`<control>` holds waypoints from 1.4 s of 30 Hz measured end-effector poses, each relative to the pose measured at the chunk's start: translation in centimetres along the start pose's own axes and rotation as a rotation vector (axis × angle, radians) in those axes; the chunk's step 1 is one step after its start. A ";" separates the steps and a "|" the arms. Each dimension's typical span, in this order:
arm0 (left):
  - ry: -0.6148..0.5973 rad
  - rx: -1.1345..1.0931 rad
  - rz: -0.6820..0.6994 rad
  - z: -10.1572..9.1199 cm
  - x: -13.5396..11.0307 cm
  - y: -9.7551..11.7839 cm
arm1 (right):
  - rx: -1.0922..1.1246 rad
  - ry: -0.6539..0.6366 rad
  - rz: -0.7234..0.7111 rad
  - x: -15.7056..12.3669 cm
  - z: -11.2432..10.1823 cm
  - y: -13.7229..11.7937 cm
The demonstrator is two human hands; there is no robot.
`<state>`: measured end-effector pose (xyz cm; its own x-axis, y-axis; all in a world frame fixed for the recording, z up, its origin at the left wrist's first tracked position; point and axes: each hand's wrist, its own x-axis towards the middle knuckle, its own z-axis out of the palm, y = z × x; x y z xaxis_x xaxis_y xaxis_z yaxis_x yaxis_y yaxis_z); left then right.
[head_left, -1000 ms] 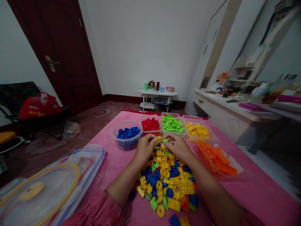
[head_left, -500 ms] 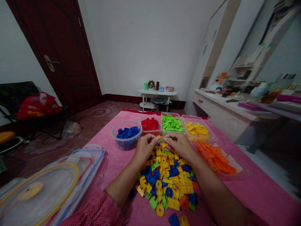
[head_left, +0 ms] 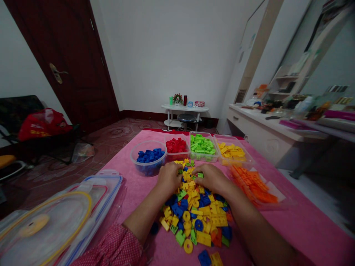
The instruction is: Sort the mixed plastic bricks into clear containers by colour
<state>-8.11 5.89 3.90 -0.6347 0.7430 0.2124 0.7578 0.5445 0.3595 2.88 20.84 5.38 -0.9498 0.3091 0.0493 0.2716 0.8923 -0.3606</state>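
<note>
A loose pile of mixed toy building blocks, mostly yellow with blue, green and a few orange ones, lies on the pink cloth. At the pile's far left edge, my left hand is curled with fingertips down among the pieces; what they hold, if anything, is hidden. Opposite it, my right hand has thumb and forefinger around a green block. Beyond the hands stand a round tub of blue blocks, a box of red blocks, a box of green blocks and a box of yellow blocks.
An open container of orange blocks sits beside my right forearm. Stacked clear lids with coloured seals lie at the left. A blue block is near the front edge. Behind the pink-covered table stands a white side table.
My hands have moved down and slightly apart, from fingertips nearly meeting above the far end of the pile to resting among its blocks. A green block now shows at my right fingers.
</note>
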 end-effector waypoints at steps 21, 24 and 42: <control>0.088 -1.058 -0.052 0.7 1.1 0.6 | 0.510 0.097 -0.126 0.0 -1.0 -1.5; 0.067 -1.141 -0.073 1.0 1.1 0.5 | 0.585 0.082 -0.119 0.0 -0.7 -1.9; 0.115 -1.069 0.004 0.6 1.0 1.1 | 0.921 0.024 0.128 3.1 -3.6 1.3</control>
<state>-7.84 7.47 3.94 -0.6851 0.6726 0.2796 0.2702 -0.1218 0.9551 0.86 24.13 8.45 -0.9146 0.4034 -0.0263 0.1338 0.2406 -0.9614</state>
